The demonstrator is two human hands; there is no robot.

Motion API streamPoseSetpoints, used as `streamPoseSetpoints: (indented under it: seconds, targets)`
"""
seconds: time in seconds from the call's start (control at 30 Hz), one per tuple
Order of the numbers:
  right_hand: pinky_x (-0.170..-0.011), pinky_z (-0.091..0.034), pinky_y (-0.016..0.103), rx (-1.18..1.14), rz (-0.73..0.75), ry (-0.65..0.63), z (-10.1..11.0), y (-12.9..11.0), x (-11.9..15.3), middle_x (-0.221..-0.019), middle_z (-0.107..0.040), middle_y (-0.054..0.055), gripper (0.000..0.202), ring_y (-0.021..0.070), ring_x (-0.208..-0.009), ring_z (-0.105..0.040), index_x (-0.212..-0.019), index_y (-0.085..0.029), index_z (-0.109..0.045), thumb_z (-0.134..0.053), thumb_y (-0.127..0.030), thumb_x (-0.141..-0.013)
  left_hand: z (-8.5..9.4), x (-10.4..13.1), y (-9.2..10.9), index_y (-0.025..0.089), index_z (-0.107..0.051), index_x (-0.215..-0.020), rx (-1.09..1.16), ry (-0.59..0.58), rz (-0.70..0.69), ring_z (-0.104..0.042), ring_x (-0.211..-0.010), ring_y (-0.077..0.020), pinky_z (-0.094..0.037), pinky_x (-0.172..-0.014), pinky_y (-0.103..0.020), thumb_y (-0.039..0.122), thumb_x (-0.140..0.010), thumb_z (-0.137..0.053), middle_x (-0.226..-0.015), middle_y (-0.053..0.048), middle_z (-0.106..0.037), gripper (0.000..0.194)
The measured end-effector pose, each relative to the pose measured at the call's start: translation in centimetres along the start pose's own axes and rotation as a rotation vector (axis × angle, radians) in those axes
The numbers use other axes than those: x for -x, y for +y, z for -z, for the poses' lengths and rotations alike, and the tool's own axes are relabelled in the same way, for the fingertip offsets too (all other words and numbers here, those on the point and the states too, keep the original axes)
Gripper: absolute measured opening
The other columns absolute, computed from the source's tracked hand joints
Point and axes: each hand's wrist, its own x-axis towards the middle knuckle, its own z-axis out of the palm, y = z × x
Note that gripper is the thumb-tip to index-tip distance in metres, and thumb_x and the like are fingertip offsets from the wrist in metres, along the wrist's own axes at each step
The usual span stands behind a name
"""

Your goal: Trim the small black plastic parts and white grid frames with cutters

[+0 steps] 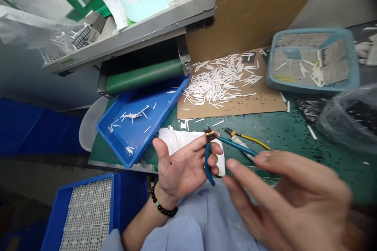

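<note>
Teal-handled pliers (231, 142) lie against the fingers of the left hand (187, 166) (palm up, thumb spread wide); one handle extends to the right hand (291, 200), whose pinch cannot be confirmed.

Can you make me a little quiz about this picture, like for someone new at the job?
1. True or false: the beaded bracelet is on the right wrist.
2. What is the big heap of white sticks lying on?
3. Fill in the blank: the pliers at the left hand have ____ handles.

Key:
1. False; the beaded bracelet is on the left wrist.
2. A cardboard sheet.
3. Teal.
</note>
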Motion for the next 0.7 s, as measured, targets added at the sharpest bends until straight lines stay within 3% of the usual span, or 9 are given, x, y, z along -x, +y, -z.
streamPoseSetpoints:
  seconds: [0.1,0.17,0.3,0.4,0.53,0.7]
  targets:
    - [-0.085,-0.046,0.041,0.02,0.231,-0.187,-1.8,-1.1,-1.4,-0.097,-0.063,0.008,0.034,0.0242,-0.094,-0.055,-0.115,-0.026,-0.064,-0.059,-0.015,-0.082,-0.1,-0.2,-0.5,0.011,-0.057,-0.126,-0.076,0.018,-0.007,-0.056,-0.099,-0.0284,-0.043,-0.091,-0.042,0.096,-0.058,-0.017,-0.111,-0.017,-0.059,0.116]
    - [-0.082,-0.046,0.042,-0.039,0.244,-0.265,-3.3,-1.5,-2.0,-0.095,-0.064,0.009,0.026,0.0227,-0.089,-0.055,-0.105,-0.019,-0.065,-0.048,-0.013,-0.087,-0.1,-0.3,-0.9,0.01,-0.059,-0.122,-0.103,0.015,-0.062,-0.054,-0.11,-0.0306,-0.038,-0.1,-0.045,0.092,-0.066,-0.017,-0.114,-0.017,-0.06,0.108]
    - [-0.079,-0.044,0.04,-0.074,0.213,-0.271,-4.7,-1.7,-2.6,-0.087,-0.062,0.009,0.025,0.0201,-0.082,-0.052,-0.086,-0.016,-0.065,-0.041,-0.011,-0.09,0.1,-0.4,-1.5,0.009,-0.062,-0.121,-0.13,-0.006,-0.145,-0.05,-0.12,-0.0326,-0.031,-0.111,-0.048,0.087,-0.073,-0.018,-0.119,-0.017,-0.061,0.102]
    - [-0.073,-0.042,0.036,-0.045,0.214,-0.292,-4.4,-1.5,-2.8,-0.082,-0.06,0.008,0.022,0.0189,-0.079,-0.05,-0.08,-0.016,-0.063,-0.044,-0.01,-0.089,0.6,-0.5,-1.9,0.012,-0.055,-0.132,-0.183,0.015,-0.133,-0.044,-0.128,-0.0322,-0.025,-0.115,-0.048,0.086,-0.073,-0.026,-0.129,-0.016,-0.057,0.099]
    - [-0.068,-0.039,0.033,0.034,0.215,-0.319,-4.2,-1.2,-2.6,-0.076,-0.055,0.006,0.022,0.017,-0.072,-0.045,-0.071,-0.017,-0.058,-0.045,-0.01,-0.087,1.7,-0.7,-2.7,0.016,-0.057,-0.131,-0.241,0.097,-0.115,-0.032,-0.138,-0.0297,-0.019,-0.119,-0.044,0.081,-0.077,-0.033,-0.14,-0.012,-0.049,0.088]
    - [-0.067,-0.039,0.034,0.022,0.197,-0.311,-4.5,-0.9,-2.7,-0.077,-0.053,0.007,0.015,0.0185,-0.072,-0.044,-0.074,-0.017,-0.058,-0.045,-0.017,-0.083,1.9,-1.5,-2.9,0.017,-0.06,-0.126,-0.221,0.093,-0.104,-0.04,-0.132,-0.0242,-0.024,-0.116,-0.038,0.072,-0.086,-0.029,-0.131,-0.01,-0.056,0.074]
